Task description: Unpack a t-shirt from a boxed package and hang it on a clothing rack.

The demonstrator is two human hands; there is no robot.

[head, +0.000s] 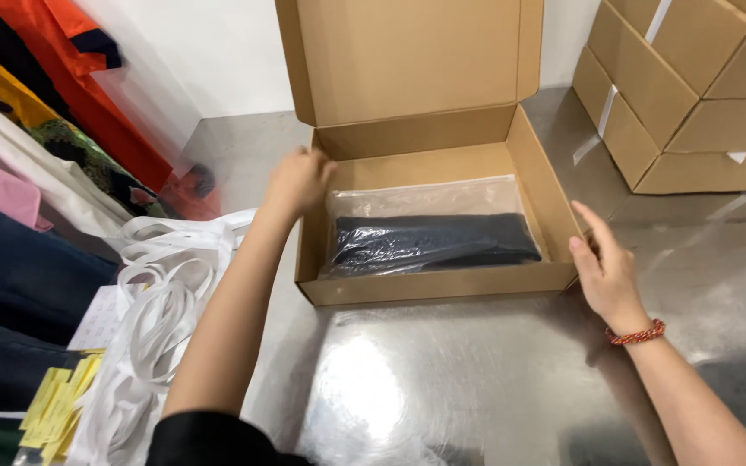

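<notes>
An open brown cardboard box (442,283) with its lid raised stands on a shiny metal table (442,380). Inside lies a clear plastic bag holding a dark folded garment (429,242). My left hand (298,179) rests on the box's left wall near the back corner, fingers curled over the edge. At the front right corner my right hand (604,267) touches the box's outer wall, fingers spread. A red bead bracelet circles my right wrist.
Stacked sealed cardboard boxes (692,86) stand at the back right. A heap of white fabric bags or straps (161,302) lies left of the box, yellow tags (58,406) beside them. Colourful garments (36,112) hang or pile along the left edge.
</notes>
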